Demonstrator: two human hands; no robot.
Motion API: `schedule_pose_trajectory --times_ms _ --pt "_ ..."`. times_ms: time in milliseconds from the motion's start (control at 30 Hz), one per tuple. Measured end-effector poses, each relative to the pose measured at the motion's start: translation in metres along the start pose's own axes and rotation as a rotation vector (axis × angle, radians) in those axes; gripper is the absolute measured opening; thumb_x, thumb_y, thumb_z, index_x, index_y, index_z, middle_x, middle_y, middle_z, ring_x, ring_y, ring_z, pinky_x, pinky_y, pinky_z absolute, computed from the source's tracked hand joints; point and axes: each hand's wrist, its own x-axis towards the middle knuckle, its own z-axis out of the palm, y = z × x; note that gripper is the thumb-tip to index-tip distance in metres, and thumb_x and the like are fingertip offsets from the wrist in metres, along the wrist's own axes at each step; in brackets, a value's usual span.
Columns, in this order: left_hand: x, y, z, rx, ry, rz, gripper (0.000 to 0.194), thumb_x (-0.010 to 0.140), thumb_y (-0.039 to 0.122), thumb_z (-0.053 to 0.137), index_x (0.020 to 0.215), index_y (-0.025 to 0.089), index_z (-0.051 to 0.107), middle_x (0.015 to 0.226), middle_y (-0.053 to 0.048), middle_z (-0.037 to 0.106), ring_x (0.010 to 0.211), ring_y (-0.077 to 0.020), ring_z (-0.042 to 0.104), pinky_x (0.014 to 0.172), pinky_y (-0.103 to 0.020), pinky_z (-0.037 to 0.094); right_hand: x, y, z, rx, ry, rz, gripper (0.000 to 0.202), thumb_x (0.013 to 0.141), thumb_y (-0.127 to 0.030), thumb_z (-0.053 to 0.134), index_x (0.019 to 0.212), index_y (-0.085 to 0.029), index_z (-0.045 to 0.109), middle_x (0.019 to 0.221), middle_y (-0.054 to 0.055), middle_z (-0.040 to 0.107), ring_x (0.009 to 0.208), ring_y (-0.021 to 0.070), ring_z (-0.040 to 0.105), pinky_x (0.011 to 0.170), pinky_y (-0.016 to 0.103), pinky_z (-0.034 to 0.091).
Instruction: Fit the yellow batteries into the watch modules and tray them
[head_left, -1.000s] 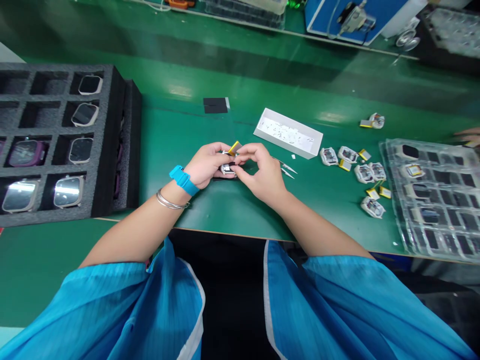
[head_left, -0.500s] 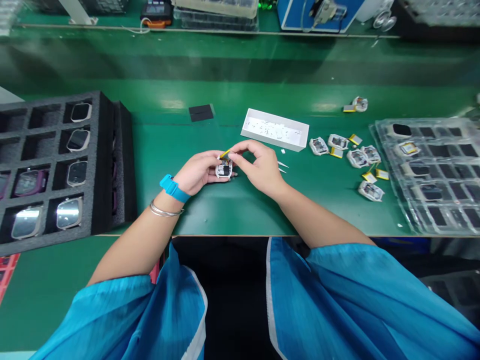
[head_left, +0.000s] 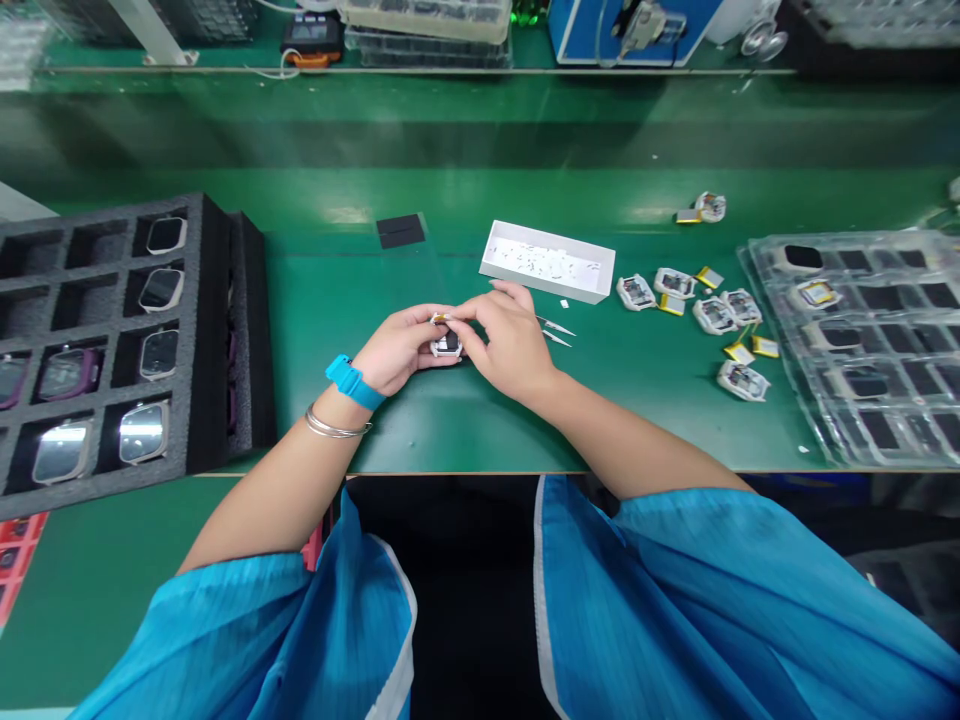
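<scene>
Watch case (head_left: 448, 345) in left grip (head_left: 391, 352)

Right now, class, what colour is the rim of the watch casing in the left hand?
White; the watch casing shows best in the head view.

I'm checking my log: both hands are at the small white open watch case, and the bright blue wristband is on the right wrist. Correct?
Wrong wrist: the head view shows the bright blue wristband on the left wrist. The left hand and right hand are at the small white open watch case.
</scene>
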Motion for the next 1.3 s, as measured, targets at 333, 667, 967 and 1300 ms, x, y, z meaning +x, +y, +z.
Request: schedule_pose_trajectory --times_ms 333,667,967,1300 --pt "0.006 -0.003 -0.009 -0.204 -0.046 0.051 0.026 0.085 0.007 0.065 0.11 0.011 0.068 0.091 -0.005 0.073 0.08 -0.0125 0.072 0.087 -0.03 0.062 0.0 0.014 -0.002 0.052 -0.052 -0.126 0.016 0.096 -0.025 0.06 0.092 -0.025 0.075 0.113 0.003 0.074 0.103 0.0218 0.064 0.112 0.054 0.04" --pt "0.007 -0.011 -0.013 -0.049 -0.182 0.205 0.056 0.066 0.024 0.092 0.117 0.015 0.07 0.114 -0.012 0.075 0.099 -0.0221 0.074 0.087 -0.032 0.062 0.004 0.026 -0.002 0.713 -0.259 0.153 0.06 0.084 -0.032 0.071 0.139 -0.025 0.05 0.131 0.009 0.062 0.115 0.0223 0.065 0.099 0.044 0.059" --pt "0.022 -0.02 -0.017 -0.003 -0.151 0.254 0.055 0.064 0.032 0.093 0.112 0.014 0.071 0.107 -0.011 0.077 0.09 -0.0181 0.074 0.082 -0.029 0.06 0.002 0.021 0.006 0.668 -0.202 0.239 0.058 0.085 -0.042 0.067 0.137 -0.021 0.052 0.132 0.014 0.068 0.117 0.026 0.07 0.101 0.046 0.059" --pt "-0.057 0.023 -0.066 0.009 0.182 0.731 0.055 0.084 0.031 0.074 0.136 0.024 0.061 0.134 -0.009 0.065 0.116 -0.0233 0.067 0.104 -0.04 0.052 -0.007 0.002 -0.002 -0.387 -0.669 -0.103 0.065 0.099 -0.045 0.055 0.153 -0.011 0.046 0.164 0.022 0.028 0.155 0.0371 0.024 0.127 0.059 0.024"
